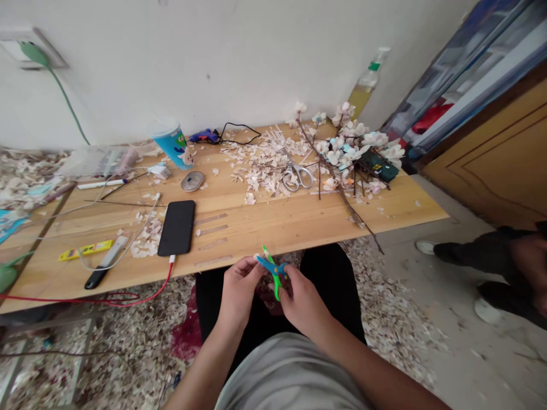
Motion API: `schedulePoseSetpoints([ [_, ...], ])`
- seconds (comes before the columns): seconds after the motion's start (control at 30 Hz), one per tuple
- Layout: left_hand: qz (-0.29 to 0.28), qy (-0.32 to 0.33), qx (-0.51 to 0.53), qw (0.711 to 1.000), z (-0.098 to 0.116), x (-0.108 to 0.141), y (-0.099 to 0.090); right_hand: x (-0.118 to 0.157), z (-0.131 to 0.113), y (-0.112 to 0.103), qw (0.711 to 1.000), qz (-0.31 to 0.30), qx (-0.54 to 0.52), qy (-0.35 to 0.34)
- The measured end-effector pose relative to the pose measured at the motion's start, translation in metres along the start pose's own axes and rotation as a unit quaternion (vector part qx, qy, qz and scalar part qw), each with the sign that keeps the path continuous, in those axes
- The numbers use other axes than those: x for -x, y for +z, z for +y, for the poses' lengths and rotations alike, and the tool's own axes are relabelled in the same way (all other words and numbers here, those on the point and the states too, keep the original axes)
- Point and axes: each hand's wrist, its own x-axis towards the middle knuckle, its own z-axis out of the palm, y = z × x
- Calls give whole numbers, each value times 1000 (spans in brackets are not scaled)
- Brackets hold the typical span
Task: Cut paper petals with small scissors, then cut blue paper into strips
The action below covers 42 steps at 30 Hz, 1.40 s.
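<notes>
My right hand (302, 297) is closed on the handles of a small pair of green and blue scissors (276, 270), held over my lap just off the table's front edge. The scissors' blades are spread and point up and to the left. My left hand (240, 286) is beside the blades, thumb and fingers pinched together. At its fingertips shows a small pale piece (256, 256), too small to make out well. On the table, grey-handled scissors (298, 176) rest among pale petal-like scraps (267, 165).
Branches with white flowers (348, 148) lie at the table's right, near a bottle (368, 85). To the left are a phone (176, 228) on a red cable, a utility knife (106, 263), a blue cup (174, 145) and a glue gun (204, 135). Another person's legs (482, 259) are at right.
</notes>
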Motion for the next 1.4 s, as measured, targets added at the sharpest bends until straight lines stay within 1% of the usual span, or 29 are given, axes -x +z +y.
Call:
schedulePoseSetpoints([
  [0.23,-5,13,-66,998,12,3,0,1,1,-2,1000,-7,-8,-1],
  [0.37,-10,26,-86,996,14,4,-1,1,1,-2,1000,-11,1,2],
  [0.53,-30,27,-122,992,16,3,-4,1,0,-4,1000,-12,-1,4],
  [0.63,-41,27,-126,991,17,2,-6,2,1,-4,1000,-10,-9,8],
  [0.73,-38,23,-101,994,14,2,-7,1,4,-2,999,-10,-42,22],
  [0.9,-15,-4,22,1000,3,3,-4,1,7,3,987,-23,-141,77],
  [1.0,7,-20,66,998,0,3,-3,6,7,4,975,-53,-190,101],
  [1.07,12,-26,86,996,0,3,-2,11,5,4,979,-72,-171,90],
  [1.1,14,-29,94,995,1,3,-1,13,5,3,983,-73,-151,77],
  [1.2,17,-42,107,993,1,4,2,17,2,2,993,-52,-93,48],
  [1.3,16,-41,102,994,-2,5,5,16,0,2,996,-46,-64,51],
  [1.4,15,-39,92,995,-6,7,8,14,-1,2,995,-44,-67,57],
])
